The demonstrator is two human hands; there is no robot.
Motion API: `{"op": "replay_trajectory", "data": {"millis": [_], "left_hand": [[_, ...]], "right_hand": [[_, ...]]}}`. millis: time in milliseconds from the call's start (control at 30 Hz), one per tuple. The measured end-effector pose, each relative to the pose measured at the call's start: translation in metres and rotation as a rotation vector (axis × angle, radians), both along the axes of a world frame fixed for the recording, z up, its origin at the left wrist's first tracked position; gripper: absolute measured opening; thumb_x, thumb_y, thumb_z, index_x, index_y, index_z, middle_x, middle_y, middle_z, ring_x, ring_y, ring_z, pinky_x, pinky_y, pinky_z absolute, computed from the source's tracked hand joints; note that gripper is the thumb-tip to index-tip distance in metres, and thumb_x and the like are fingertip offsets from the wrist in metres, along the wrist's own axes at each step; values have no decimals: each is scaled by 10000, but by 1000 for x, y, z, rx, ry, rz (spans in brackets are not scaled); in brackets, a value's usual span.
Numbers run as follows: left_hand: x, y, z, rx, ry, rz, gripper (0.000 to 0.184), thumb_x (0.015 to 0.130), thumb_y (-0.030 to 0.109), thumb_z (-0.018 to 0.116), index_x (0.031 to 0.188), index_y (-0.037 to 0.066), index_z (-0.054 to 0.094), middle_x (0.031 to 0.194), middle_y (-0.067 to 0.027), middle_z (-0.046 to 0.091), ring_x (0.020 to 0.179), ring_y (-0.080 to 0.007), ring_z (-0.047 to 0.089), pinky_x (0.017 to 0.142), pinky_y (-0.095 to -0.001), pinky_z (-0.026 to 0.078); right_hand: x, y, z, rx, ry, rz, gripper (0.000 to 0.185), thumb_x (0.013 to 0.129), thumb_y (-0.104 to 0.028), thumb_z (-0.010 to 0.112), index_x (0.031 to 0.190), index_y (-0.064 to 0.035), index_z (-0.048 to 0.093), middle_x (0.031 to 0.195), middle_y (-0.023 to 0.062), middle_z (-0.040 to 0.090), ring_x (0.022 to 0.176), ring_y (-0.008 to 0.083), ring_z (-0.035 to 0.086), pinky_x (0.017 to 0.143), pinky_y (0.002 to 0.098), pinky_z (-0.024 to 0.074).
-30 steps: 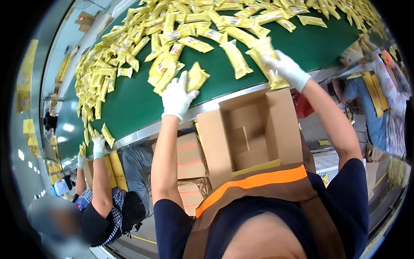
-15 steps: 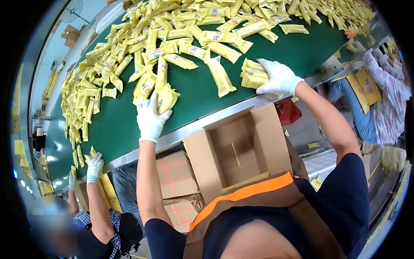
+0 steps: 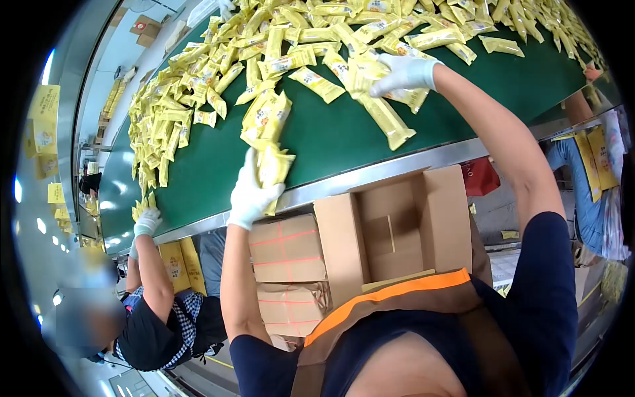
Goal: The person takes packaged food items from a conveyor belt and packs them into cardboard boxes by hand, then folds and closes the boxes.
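My left hand (image 3: 253, 196), in a white glove, is closed around several yellow snack packets (image 3: 272, 165) near the front edge of the green belt (image 3: 317, 149). More packets (image 3: 266, 116) lie right beyond its fingertips. Further out and to the right, my gloved right hand (image 3: 405, 74) grips a bunch of yellow packets (image 3: 411, 98), its thumb and fingers bent over them. A single packet (image 3: 389, 124) slants from under that hand towards me. How many packets each hand holds is hidden.
An open cardboard box (image 3: 340, 241) stands against my apron, below the belt's metal edge (image 3: 304, 195). Wrapped brown bundles (image 3: 288, 248) sit left of it. A heap of packets (image 3: 192, 92) covers the far belt. A co-worker's gloved hand (image 3: 147, 221) works at left; another person sits at right.
The view has shifted. My right hand has moved left and farther out, over the upper end of the single packet. My left hand has drawn slightly towards the belt's front edge with its packets.
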State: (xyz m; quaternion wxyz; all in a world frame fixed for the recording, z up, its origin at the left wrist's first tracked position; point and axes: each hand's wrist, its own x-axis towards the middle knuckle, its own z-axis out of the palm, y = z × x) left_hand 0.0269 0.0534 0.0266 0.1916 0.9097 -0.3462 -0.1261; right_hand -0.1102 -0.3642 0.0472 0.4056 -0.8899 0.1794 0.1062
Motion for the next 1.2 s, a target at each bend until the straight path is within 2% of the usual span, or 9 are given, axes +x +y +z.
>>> {"op": "replay_trajectory", "data": {"millis": [67, 167, 300, 433, 600, 700, 833, 1000, 1200], "left_hand": [[3, 19, 6, -236, 263, 103, 1104, 678, 326, 788, 1534, -13, 179, 1410, -238, 473, 1277, -290, 508, 1036, -351, 429], [7, 39, 6, -499, 454, 289, 897, 830, 290, 734, 1518, -9, 242, 1365, -184, 504, 1213, -273, 542, 1004, -362, 461], [14, 64, 33, -943, 1177, 569, 653, 892, 358, 669, 1404, 46, 412, 1179, -145, 577, 1046, -289, 620, 889, -422, 545], [-7, 30, 35, -522, 454, 143, 918, 783, 235, 717, 1535, 43, 226, 1296, -147, 547, 1114, -261, 595, 954, -324, 490], [2, -36, 79, 524, -222, -186, 1112, 597, 437, 760, 1545, 163, 249, 1387, -153, 534, 1297, -318, 501, 1108, -671, 123], [35, -32, 55, 439, -31, -115, 1121, 599, 440, 755, 1552, 143, 243, 1416, -163, 513, 1316, -318, 487, 1133, -613, 121], [66, -9, 19, -314, 552, 57, 1094, 727, 339, 783, 1527, -69, 159, 1438, -192, 448, 1295, -234, 471, 1077, -305, 369], [59, 2, 16, -569, 621, 522, 831, 827, 350, 739, 1427, -55, 330, 1257, -167, 561, 1124, -226, 573, 940, -320, 475], [51, 19, 33, -526, 637, 196, 800, 842, 296, 729, 1460, -35, 344, 1286, -133, 568, 1148, -184, 558, 947, -315, 470]], "right_hand": [[-25, 16, 25, 20, 73, 75, 713, 663, -522, 771, 1151, -62, 529, 1025, 136, 646, 699, 214, 623, 747, 344, 488], [-55, 6, 21, -280, 6, 68, 916, 636, -533, 774, 1373, -64, 499, 1225, 218, 609, 1155, 328, 584, 994, 346, 442], [-108, -12, 27, -730, 127, -53, 888, 617, -524, 746, 1347, -78, 509, 1261, 175, 543, 1225, 343, 511, 1024, 393, 432], [-128, -28, -6, -672, -10, 33, 875, 603, -465, 763, 1345, -90, 489, 1347, 153, 492, 1236, 338, 503, 1041, 394, 429], [-129, -25, -6, -657, -8, 33, 864, 609, -459, 768, 1341, -94, 491, 1367, 147, 488, 1227, 343, 513, 1034, 391, 433], [-132, -28, -12, -700, -80, 21, 855, 615, -463, 768, 1337, -96, 494, 1357, 144, 496, 1216, 343, 521, 1025, 392, 438], [-130, -27, -12, -689, -57, 12, 834, 622, -458, 768, 1327, -102, 501, 1339, 137, 507, 1206, 336, 528, 1017, 394, 443], [-132, -23, -14, -725, -62, 5, 823, 630, -459, 764, 1323, -103, 499, 1343, 131, 501, 1220, 339, 514, 1023, 401, 436], [-130, -28, -18, -708, -49, 1, 840, 627, -470, 764, 1332, -104, 492, 1346, 135, 496, 1228, 340, 507, 1026, 404, 434]]}}
